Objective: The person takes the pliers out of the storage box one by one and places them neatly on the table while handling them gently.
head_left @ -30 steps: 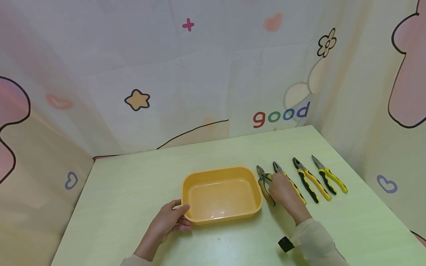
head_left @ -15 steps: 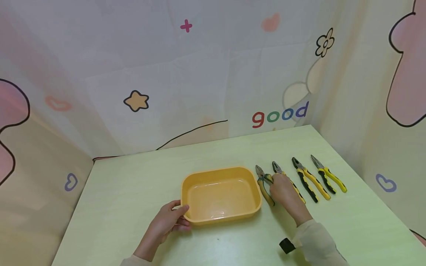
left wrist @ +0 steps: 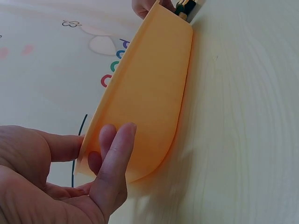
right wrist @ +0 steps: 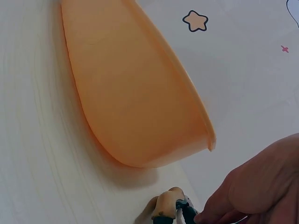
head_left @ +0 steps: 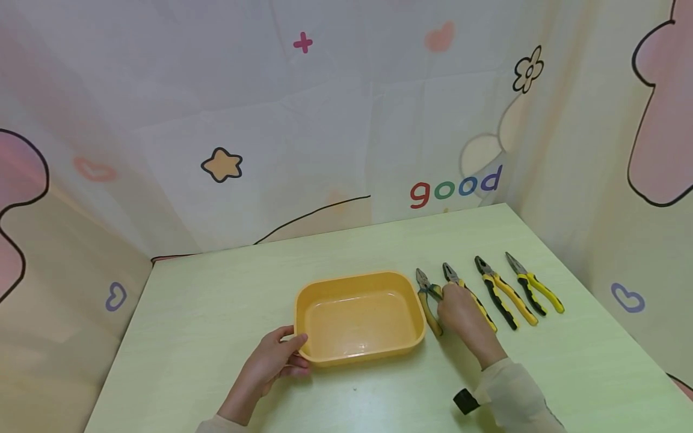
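Observation:
My left hand (head_left: 273, 358) grips the near-left corner of a yellow rectangular tray (head_left: 357, 325), thumb over the rim. In the left wrist view, fingers of that hand (left wrist: 70, 182) lie against the tray's outer wall (left wrist: 145, 79). Just right of the tray, a pair of pliers (head_left: 430, 313) with dull yellow and dark green handles lies on the table. My right hand (head_left: 457, 310) holds its right handle; the fingertips are mostly hidden. The right wrist view shows that hand (right wrist: 257, 186) at a handle, with part of the pliers (right wrist: 166, 205) cut off below.
Further right lie combination pliers (head_left: 450, 273) partly behind my right hand, another black-and-yellow pair (head_left: 494, 285), and long-nose pliers (head_left: 524, 279). The pale green table (head_left: 216, 300) meets a printed curtain (head_left: 325, 120) at the back and sides.
The left handle of the held pliers has swung slightly leftward at its lower end. My right hand has barely shifted; the left hand and the tray look unmoved.

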Demonstrator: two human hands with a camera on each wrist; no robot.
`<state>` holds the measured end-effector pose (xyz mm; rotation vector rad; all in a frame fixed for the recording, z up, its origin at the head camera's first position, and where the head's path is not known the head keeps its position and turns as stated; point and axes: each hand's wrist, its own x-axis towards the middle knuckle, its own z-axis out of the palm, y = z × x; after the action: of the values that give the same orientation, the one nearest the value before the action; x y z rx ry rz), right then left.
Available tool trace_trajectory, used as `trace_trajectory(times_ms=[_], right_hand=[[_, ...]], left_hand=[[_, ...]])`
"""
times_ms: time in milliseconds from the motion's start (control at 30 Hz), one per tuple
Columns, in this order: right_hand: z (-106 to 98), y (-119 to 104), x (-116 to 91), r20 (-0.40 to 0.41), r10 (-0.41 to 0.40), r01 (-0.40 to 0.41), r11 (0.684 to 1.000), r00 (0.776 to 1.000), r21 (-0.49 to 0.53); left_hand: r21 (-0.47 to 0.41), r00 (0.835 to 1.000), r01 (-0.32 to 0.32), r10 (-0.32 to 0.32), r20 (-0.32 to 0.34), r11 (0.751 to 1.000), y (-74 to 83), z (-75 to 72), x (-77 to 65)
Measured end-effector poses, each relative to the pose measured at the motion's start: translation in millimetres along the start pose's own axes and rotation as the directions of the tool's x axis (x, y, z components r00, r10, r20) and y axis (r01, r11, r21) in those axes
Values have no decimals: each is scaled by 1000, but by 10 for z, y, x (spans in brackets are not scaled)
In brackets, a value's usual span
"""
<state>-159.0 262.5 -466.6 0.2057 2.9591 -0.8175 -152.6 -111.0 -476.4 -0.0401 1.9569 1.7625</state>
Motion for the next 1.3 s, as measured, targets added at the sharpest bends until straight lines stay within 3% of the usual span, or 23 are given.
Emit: trace_trajectory(times_ms=[133,767,1300], right_hand=[[8,-2,-4,19,5,-5,1000,1000,-7],[58,-26,-51,-47,-36,31,994,998,-108],[79,-41,-56,-48,-62,57,994,997,-94]], left_hand=[[2,1000,0,0,-1,1000,10,8,-1],[12,1000,13,-13,-13,1000,13,28,0],[7,1000,4,-4,-4,1000,17,25,-15]])
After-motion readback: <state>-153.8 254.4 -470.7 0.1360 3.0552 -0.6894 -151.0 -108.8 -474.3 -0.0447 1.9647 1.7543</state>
